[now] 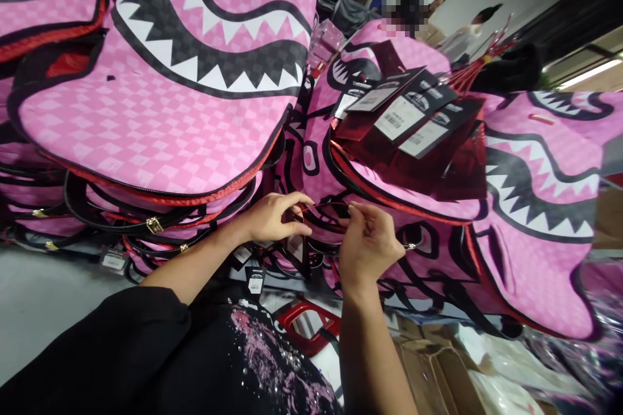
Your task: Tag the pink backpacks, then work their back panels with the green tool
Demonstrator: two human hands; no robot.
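Observation:
A thin red string [325,204] stretches between my two hands, over the front of a pink backpack [413,188]. My right hand [367,243] pinches one end of the string between thumb and fingertips. My left hand [280,215] holds the other end, its index finger and thumb curved around it. A dark hang tag [296,246] hangs just below my left fingers, partly hidden. Several black-and-white hang tags [396,117] on dark red shiny pouches lie on top of the backpack, with a bundle of red strings [479,55] behind them.
A big pink checkered backpack [146,123] with a shark-mouth print lies on a stack to the left. Another shark-mouth backpack [540,188] is at the right. Cardboard boxes [433,369] and plastic-wrapped goods [511,363] sit below right. Several people are in the background.

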